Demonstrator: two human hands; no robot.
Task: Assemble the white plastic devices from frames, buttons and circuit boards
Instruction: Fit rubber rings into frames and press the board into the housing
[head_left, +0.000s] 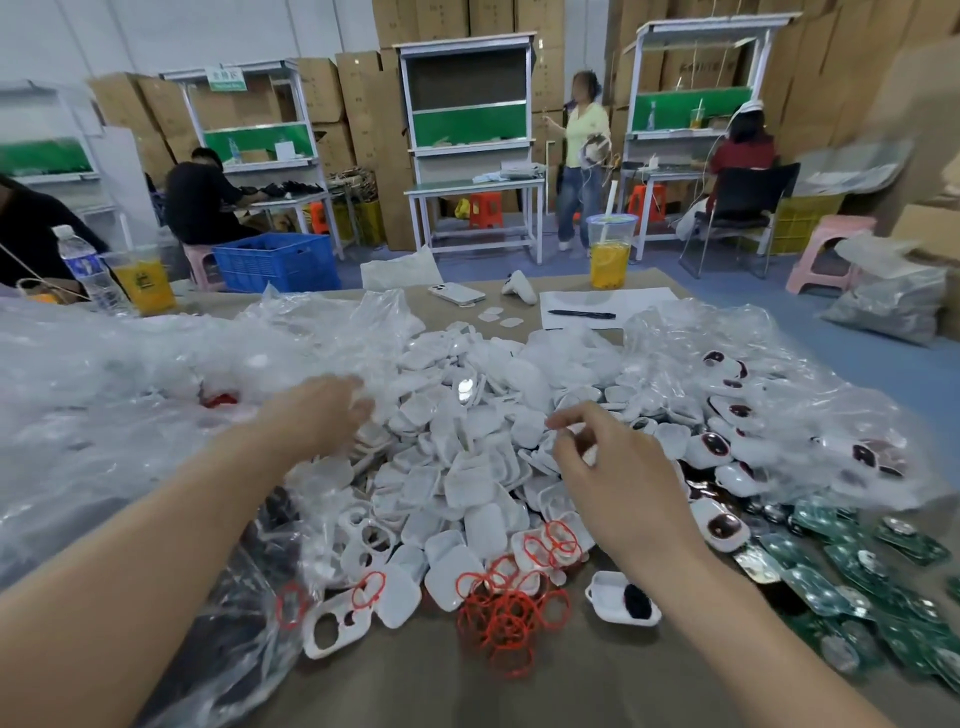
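A big heap of white plastic shells (467, 467) covers the middle of the table. White frames with cut-outs (358, 540) lie at its near left side. Green circuit boards (852, 571) are spread at the right, near white parts with dark red buttons (722, 525). One white shell with a black insert (623, 603) sits alone near the front. My left hand (322, 415) reaches into the heap's left side, fingers extended among the pieces. My right hand (613, 467) hovers over the heap with fingers curled, pinching a small white piece (589, 454).
Red rubber bands (509, 613) lie tangled at the front. Crumpled clear plastic bags (130, 389) pile up on the left and right. A phone (457, 293), pen on paper (582, 314) and drink cups (610, 254) stand at the far edge. People work at benches behind.
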